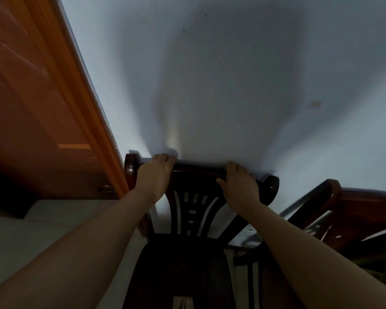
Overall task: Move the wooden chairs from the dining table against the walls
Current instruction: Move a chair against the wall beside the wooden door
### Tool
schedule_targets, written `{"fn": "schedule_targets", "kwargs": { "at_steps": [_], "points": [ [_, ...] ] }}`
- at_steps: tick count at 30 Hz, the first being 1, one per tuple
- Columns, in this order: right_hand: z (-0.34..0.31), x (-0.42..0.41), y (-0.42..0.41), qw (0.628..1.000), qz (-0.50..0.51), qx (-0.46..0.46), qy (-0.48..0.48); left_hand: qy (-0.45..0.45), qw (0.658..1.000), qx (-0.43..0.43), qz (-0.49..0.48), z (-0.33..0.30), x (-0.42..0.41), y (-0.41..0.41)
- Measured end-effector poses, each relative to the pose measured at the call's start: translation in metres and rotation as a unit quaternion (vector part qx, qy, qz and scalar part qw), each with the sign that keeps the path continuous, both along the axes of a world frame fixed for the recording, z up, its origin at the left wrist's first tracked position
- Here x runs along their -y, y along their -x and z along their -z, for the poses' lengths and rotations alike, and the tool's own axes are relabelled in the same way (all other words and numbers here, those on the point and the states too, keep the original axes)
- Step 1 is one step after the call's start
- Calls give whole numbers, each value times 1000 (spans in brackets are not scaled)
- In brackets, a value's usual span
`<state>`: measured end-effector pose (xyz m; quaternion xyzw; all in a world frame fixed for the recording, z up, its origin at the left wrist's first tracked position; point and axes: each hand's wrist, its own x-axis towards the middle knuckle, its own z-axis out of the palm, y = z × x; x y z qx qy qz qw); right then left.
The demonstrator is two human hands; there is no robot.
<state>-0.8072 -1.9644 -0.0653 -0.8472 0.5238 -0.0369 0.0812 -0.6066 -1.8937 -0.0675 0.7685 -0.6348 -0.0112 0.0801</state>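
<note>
Both hands are gripping the top rail of a dark wooden chair (194,210) standing against the pale wall (232,85): left hand (155,175) at 11 o'clock, right hand (241,186) at 1 o'clock, fingers curling over the rail's far edge. A second chair (348,215) is sitting at 3 o'clock.

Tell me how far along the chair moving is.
Done: a second chair already stands by the wall on the right. In hand: left hand and right hand grip the top rail of a chair at the wall. Any remaining chairs are out of view.
</note>
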Motion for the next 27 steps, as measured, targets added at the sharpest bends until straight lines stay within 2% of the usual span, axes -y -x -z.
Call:
{"fn": "schedule_targets", "kwargs": {
  "at_steps": [8, 14, 21, 27],
  "points": [
    [2, -14, 2, 1000, 6, -20, 11, 33, 999, -9, 18, 5, -11, 2],
    [-12, -35, 0, 999, -6, -45, -21, -18, 1000, 4, 11, -2, -39, 3],
    [-25, -78, -4, 992, -98, -18, -83, -105, 993, -4, -44, -21, -94, 19],
    [-41, -116, 6, 978, -184, 0, -102, -124, 988, 1, -87, -45, -148, 40]
  ]
}}
